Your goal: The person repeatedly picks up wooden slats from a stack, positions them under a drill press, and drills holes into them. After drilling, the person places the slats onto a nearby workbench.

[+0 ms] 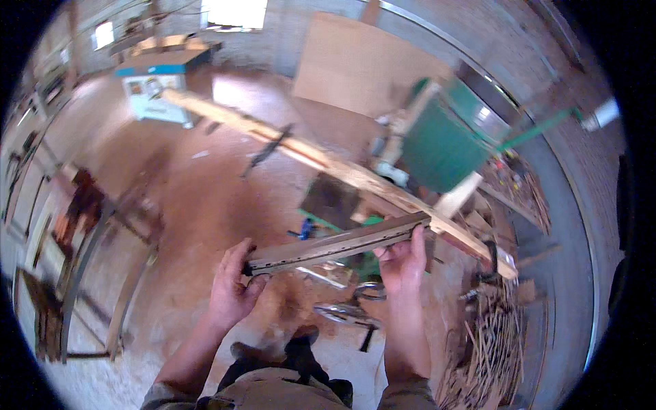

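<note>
Hands, left hand [232, 287] and right hand [403, 260], both closed, grip a long metal bar [335, 244].

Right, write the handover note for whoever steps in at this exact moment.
Left hand: gripping the near end of the long metal bar.
Right hand: gripping the bar near its far end, holding it level at waist height.
Beyond it, a long wooden plank lies slanting by the green machine; wood offcuts are piled at right.
Done: bar lifted in both hands. Left: it is not yet set down anywhere.
</note>
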`<move>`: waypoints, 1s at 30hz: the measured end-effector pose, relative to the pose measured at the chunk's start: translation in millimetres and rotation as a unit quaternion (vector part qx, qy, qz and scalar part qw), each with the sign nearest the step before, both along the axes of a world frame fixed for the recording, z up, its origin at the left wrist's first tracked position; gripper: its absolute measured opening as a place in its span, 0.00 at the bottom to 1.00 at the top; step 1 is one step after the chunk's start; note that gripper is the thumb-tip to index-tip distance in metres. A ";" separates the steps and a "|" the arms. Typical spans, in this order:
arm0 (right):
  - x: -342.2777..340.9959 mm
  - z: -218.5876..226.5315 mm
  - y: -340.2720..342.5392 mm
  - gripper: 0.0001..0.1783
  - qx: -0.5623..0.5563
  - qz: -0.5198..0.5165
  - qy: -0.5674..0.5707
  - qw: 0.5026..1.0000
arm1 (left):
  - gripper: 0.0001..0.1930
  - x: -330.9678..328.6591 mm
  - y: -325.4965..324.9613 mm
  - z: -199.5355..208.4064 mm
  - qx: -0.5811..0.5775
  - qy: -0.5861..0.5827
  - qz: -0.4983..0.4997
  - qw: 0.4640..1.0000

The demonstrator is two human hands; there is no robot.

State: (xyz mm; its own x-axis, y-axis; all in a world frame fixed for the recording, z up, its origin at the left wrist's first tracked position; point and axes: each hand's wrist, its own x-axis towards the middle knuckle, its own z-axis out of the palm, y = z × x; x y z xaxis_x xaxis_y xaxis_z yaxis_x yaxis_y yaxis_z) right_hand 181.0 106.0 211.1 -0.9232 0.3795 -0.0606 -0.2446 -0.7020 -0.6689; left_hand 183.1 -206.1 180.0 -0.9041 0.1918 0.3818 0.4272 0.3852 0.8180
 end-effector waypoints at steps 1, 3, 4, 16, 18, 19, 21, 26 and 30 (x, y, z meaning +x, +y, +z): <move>-2.9 -4.8 -35.8 0.23 -0.002 0.023 -0.009 1.000 | 0.32 9.4 -31.1 -2.3 -0.005 -0.019 0.024 1.000; -11.9 -12.6 -104.2 0.21 -0.019 0.086 -0.029 0.996 | 0.28 31.3 -96.6 -6.9 -0.012 -0.058 0.080 0.995; -15.4 -22.9 -128.6 0.21 -0.014 0.139 -0.020 0.990 | 0.26 42.3 -125.7 -9.6 -0.002 -0.057 0.108 0.993; -52.6 -39.9 -409.8 0.19 0.054 0.406 -0.086 0.908 | 0.26 155.6 -335.9 -41.9 0.092 -0.123 0.369 0.917; -56.4 -45.8 -448.5 0.19 0.055 0.440 -0.080 0.893 | 0.26 167.8 -359.2 -49.0 0.080 -0.155 0.393 0.903; -59.8 -48.1 -468.9 0.19 0.050 0.460 -0.073 0.883 | 0.26 172.5 -372.2 -48.5 0.069 -0.167 0.409 0.895; -58.0 -52.4 -498.9 0.19 0.053 0.475 -0.074 0.875 | 0.24 171.5 -386.4 -38.3 -0.183 -0.111 0.459 0.862; -36.2 -91.2 -581.5 0.19 0.008 0.540 -0.058 0.840 | 0.25 145.2 -427.2 -33.5 -0.287 -0.076 0.416 0.860; -28.2 -99.7 -629.5 0.19 -0.016 0.579 -0.095 0.810 | 0.22 126.8 -448.3 -21.9 -0.295 -0.106 0.408 0.858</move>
State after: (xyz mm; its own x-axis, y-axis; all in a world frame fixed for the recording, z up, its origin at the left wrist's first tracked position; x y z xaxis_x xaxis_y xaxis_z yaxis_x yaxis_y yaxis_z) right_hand 152.8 -523.5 111.4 -0.6323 -0.7382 -0.2352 0.6944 -0.4053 -0.5946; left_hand 309.9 -654.4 158.1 -0.8665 -0.4346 0.2455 -0.3157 0.8581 0.4049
